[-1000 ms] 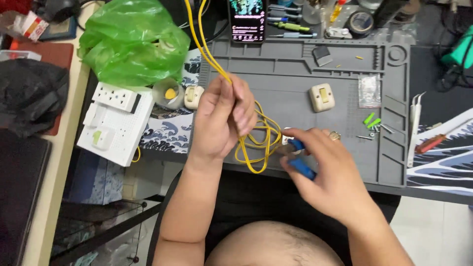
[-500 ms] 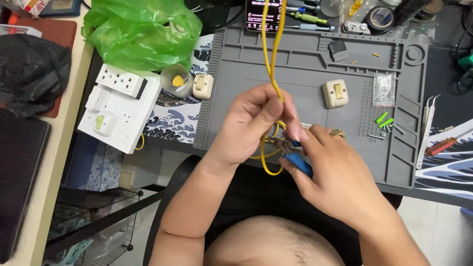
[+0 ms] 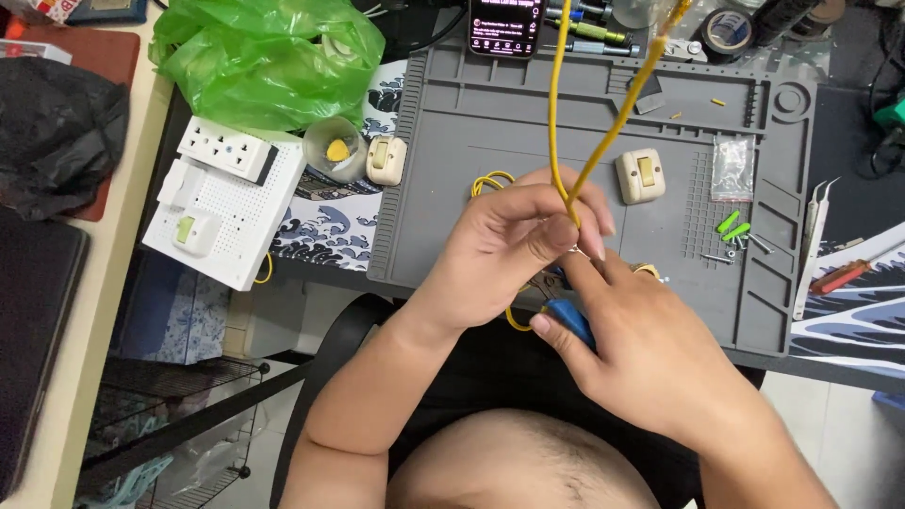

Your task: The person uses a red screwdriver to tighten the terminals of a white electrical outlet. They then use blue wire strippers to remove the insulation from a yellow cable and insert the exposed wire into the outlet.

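Note:
My left hand [image 3: 514, 240] pinches a yellow wire [image 3: 558, 113] whose two strands rise toward the top of the view. More of the wire loops beneath my hands. My right hand [image 3: 641, 344] is closed around a blue-handled tool [image 3: 568, 319], its jaws hidden behind my left hand's fingers. Both hands hover over the near edge of a grey work mat [image 3: 471, 141].
On the mat lie a cream switch [image 3: 639, 175], green plugs [image 3: 733, 226], screws and a small clear bag [image 3: 732, 168]. A white socket board [image 3: 226, 212], a second cream switch [image 3: 385, 158], a cup [image 3: 335, 149] and a green plastic bag [image 3: 269, 57] sit left. A phone [image 3: 506, 24] and tape roll [image 3: 728, 30] stand behind; tweezers [image 3: 813, 236] lie right.
The view has shifted, so the desk sits lower and further right in frame. My left hand has moved right and raised the wire so both strands stand up; my right hand has kept the blue-handled tool under it.

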